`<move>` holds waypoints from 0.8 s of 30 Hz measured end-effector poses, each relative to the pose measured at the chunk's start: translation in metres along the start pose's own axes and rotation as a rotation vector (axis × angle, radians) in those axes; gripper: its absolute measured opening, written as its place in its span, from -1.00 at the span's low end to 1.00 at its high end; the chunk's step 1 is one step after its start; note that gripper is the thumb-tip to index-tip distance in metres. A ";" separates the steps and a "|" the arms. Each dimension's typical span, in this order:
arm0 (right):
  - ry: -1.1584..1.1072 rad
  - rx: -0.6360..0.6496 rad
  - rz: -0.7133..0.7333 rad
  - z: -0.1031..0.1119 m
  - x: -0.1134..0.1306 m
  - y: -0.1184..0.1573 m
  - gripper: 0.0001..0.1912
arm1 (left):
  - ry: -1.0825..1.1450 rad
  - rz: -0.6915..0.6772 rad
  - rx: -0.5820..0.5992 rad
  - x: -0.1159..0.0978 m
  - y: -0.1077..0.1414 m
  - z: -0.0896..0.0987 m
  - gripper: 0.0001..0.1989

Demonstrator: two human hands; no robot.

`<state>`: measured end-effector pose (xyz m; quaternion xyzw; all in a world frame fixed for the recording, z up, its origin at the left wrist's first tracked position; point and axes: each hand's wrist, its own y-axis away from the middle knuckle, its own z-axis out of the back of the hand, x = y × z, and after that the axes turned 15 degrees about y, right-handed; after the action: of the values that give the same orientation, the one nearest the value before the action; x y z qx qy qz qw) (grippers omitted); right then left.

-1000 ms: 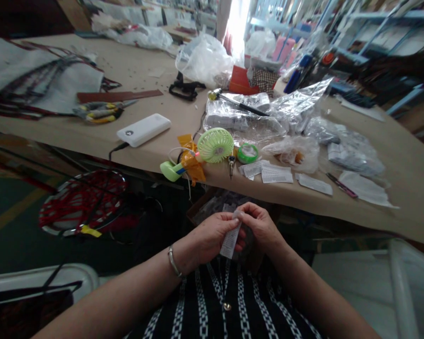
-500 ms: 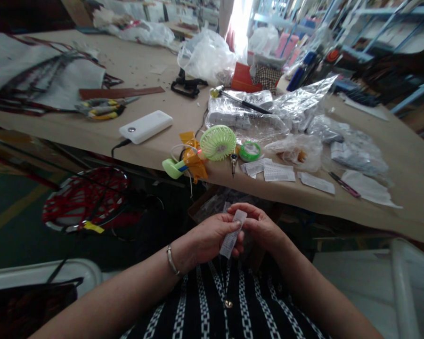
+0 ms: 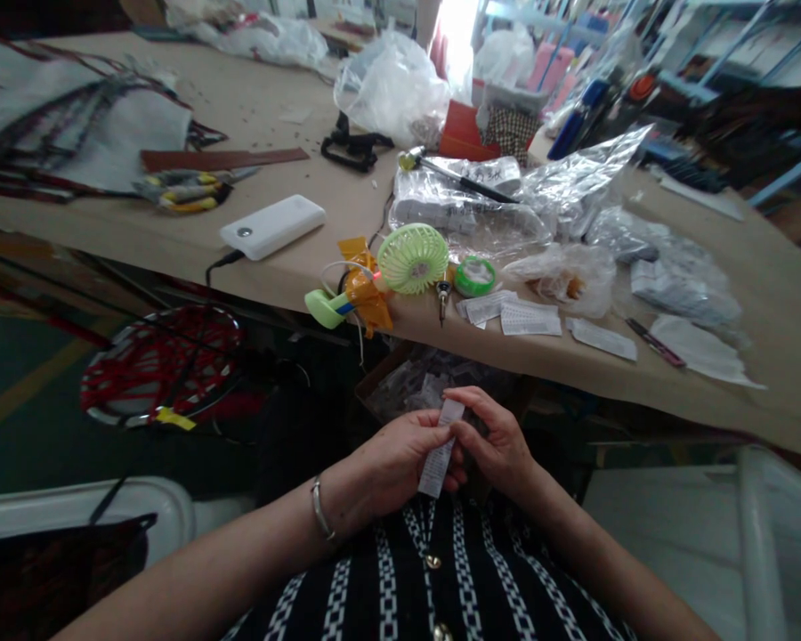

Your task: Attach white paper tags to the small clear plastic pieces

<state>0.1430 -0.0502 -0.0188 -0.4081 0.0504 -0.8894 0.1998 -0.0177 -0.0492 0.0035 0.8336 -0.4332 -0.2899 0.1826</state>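
A narrow white printed strip is pinched between the thumb and fingers of my left hand, below the table edge. My right hand grips the strip's upper end, its thumb beside my left thumb. Similar printed strips lie on the table's front edge, close to a green tape roll. A small green fan, wrapped at its handle with orange tape, stands left of the roll. Between fan and roll, a metal-tipped tool points over the edge.
On the table are a white power bank, yellow-handled pliers, clear plastic packages and a pink-and-black pen-like tool. Below the edge sits a box of clear scraps. A red-corded round stool is at the left.
The strip is held more upright, and my right thumb has come closer to my left thumb on it. The view has shifted slightly, showing more of the box below.
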 end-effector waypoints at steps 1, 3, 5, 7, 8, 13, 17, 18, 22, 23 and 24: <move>0.013 0.005 0.003 0.000 0.000 0.001 -0.67 | 0.002 0.002 0.001 0.001 0.000 0.000 -0.85; 0.027 0.013 0.001 -0.001 0.001 0.004 -0.68 | 0.004 0.008 -0.003 0.003 0.001 0.001 -0.85; 0.029 0.020 -0.001 -0.003 0.001 0.005 -0.68 | 0.005 0.013 -0.016 0.004 0.000 0.002 -0.86; 0.020 0.031 -0.005 -0.004 0.001 0.006 -0.69 | 0.012 0.011 -0.026 0.005 0.000 0.003 -0.87; 0.009 0.038 -0.015 -0.005 0.000 0.006 -0.68 | 0.018 0.007 -0.026 0.005 -0.001 0.003 -0.88; -0.151 0.004 -0.151 -0.007 -0.007 0.000 -0.50 | 0.084 -0.061 -0.011 -0.010 -0.009 0.001 -0.88; -0.239 -0.027 -0.143 -0.011 -0.009 -0.003 -0.37 | 0.142 -0.175 -0.013 -0.031 -0.017 -0.001 -0.85; -0.212 -0.017 -0.116 -0.013 -0.008 -0.003 -0.31 | 0.158 -0.190 -0.023 -0.035 -0.018 -0.001 -0.86; 0.011 0.032 0.020 -0.020 -0.002 0.001 -0.06 | 0.232 -0.200 -0.032 -0.037 -0.023 0.001 -0.89; 0.056 0.028 0.036 -0.022 0.000 0.002 -0.03 | 0.243 -0.200 -0.033 -0.036 -0.024 0.002 -0.89; 0.092 0.020 0.045 -0.024 0.000 0.003 -0.02 | 0.249 -0.200 -0.036 -0.033 -0.024 0.002 -0.89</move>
<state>0.1257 -0.0550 -0.0356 -0.3634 0.0597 -0.9031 0.2212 -0.0193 -0.0081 -0.0007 0.8987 -0.3170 -0.2085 0.2201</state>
